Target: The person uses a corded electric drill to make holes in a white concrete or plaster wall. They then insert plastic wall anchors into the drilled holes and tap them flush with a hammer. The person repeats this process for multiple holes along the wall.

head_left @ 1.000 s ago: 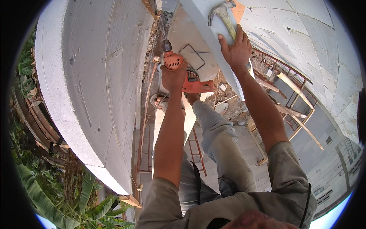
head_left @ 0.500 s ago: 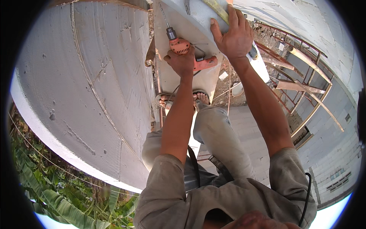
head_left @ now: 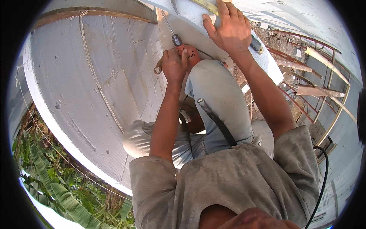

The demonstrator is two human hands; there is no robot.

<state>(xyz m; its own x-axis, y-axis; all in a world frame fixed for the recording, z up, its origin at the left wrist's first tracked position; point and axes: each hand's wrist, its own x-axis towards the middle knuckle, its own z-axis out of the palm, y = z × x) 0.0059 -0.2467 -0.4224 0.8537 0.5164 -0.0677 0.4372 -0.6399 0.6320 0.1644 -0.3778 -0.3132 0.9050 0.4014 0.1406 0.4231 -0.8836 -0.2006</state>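
Beside a pale wall (head_left: 76, 84), the drill (head_left: 193, 55), gripped by the left hand (head_left: 174, 65), could be jolted by the knee (head_left: 207, 72) partly hiding it. Farther off, the hammer (head_left: 207, 7) could be nudged off the slab (head_left: 270, 63) by the right hand (head_left: 231, 33), laid flat with thumb spread.

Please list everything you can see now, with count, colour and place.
Drill: 1, orange-red, upper centre
Drill bit: 1, grey, above the drill
Hammer: 1, yellowish handle, top edge, partly visible
Block: 1, bluish white, upper centre
Small object: 1, dark, upper right, kind unclear
Board: 1, beige, beneath the drill
Block wall: 1, pale grey, left
Wooden beam: 1, brown, upper left
Wooden poles: several, tan, right
Leafy plants: several, green, lower left
Shirt: 1, grey-brown, lower centre
Trousers: 1 pair, pale grey, centre
Left grip: 1, bare, on the drill
Right grip: 1, bare, on the block, by the hammer
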